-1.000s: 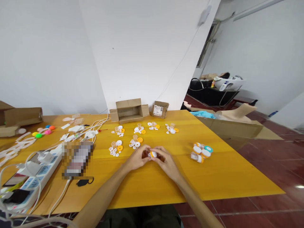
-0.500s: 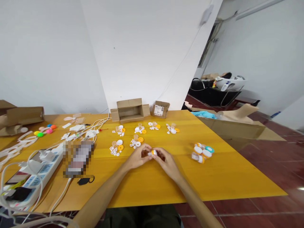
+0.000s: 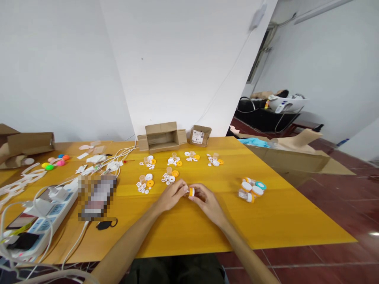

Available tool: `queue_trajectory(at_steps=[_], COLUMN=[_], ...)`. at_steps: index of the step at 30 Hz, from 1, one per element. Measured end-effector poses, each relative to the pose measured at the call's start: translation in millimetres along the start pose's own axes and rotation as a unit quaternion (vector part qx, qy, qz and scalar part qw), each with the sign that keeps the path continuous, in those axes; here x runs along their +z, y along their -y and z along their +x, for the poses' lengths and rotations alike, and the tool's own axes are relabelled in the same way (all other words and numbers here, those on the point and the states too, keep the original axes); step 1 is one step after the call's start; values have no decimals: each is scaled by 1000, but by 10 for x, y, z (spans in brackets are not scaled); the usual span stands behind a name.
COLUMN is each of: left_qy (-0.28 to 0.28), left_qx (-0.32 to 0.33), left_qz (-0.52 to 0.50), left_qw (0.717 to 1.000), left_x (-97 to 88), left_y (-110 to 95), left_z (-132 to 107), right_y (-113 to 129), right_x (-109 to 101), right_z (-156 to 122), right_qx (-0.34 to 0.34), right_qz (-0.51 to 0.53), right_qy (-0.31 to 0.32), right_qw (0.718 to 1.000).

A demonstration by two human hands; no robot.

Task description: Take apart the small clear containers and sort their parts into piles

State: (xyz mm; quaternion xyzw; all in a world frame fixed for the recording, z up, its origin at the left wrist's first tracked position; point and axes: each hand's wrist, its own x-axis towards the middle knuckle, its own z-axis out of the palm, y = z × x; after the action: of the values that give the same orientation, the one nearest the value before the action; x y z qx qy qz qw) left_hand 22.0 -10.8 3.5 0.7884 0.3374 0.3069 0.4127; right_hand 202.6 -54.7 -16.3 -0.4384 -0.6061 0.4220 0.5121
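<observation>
Between my two hands is a small clear jar with an orange and white lid [image 3: 192,192]. My left hand [image 3: 174,195] is closed on the jar's clear body, which its fingers mostly hide. The fingers of my right hand [image 3: 205,199] grip the lid end. Just beyond my left hand lies a group of parts: a small clear cup [image 3: 169,170], an orange ring [image 3: 175,173], a white disc [image 3: 172,179] and white cut-out pieces [image 3: 165,177]. To the right stands a cluster of lidded jars [image 3: 251,190], some on their sides.
More groups of clear cups, orange rings and white discs [image 3: 149,177] lie along the back of the table [image 3: 266,221]. Behind them are an open cardboard box [image 3: 162,138] and a smaller box [image 3: 200,136]. At left are a power strip [image 3: 53,217], cables and a blurred phone [image 3: 99,197].
The jar has turned in my fingers, so its orange and white lid now faces right. My left fingers have closed further over its body. Other things stay where they were.
</observation>
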Motion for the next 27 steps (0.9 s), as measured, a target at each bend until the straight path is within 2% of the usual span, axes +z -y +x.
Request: queue_trajectory(at_steps=[6, 14, 18, 21, 27], left_qy=[-10, -20, -47, -35, -21], left_qx=[35, -12, 22, 39, 0], left_qz=[46, 65, 68, 89, 101], left_qw=[998, 998, 996, 995, 995], left_x=[13, 8, -1, 7, 12], left_y=[4, 0, -4, -7, -25], left_z=[-32, 10, -5, -20, 4], right_y=[-21, -41, -43, -32, -30], right_x=[-5, 8, 4, -1, -4], right_z=[14, 0, 7, 11, 4], right_qx=[19, 21, 25, 29, 40], right_qz=[23, 27, 27, 33, 29], right_qy=[-22, -16, -32, -31, -19], right_qw=[999, 999, 999, 999, 999])
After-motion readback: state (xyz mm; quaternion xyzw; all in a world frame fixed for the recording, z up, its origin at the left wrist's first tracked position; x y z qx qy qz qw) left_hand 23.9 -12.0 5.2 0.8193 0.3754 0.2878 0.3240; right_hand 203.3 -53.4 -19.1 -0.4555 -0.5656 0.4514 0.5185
